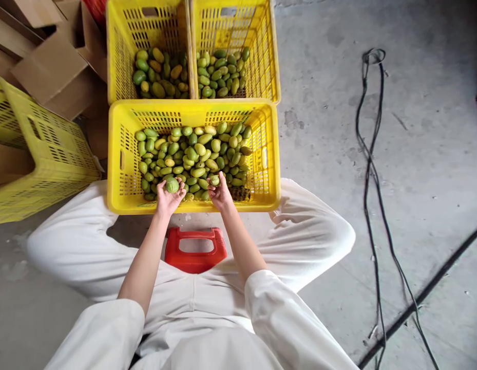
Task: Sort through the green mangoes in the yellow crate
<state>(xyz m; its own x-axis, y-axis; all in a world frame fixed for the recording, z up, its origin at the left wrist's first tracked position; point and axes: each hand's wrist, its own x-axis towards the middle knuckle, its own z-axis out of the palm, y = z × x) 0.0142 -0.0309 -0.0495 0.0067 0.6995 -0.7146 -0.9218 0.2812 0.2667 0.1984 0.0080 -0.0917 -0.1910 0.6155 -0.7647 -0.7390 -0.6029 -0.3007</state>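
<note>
A yellow plastic crate (192, 110) in front of me holds a heap of small green and yellow mangoes (195, 154). My left hand (168, 198) is inside its near edge, fingers wrapped round a green mango (172, 185). My right hand (220, 192) is beside it, fingers closed on another green mango (214, 180). Both forearms are bare below white sleeves.
Two more yellow crates (188, 31) with mangoes stand behind the near one. A tipped yellow crate (34, 154) and cardboard boxes (53, 67) are at the left. A red stool (195, 249) shows between my knees. Black cables (371, 169) run over the concrete floor at the right.
</note>
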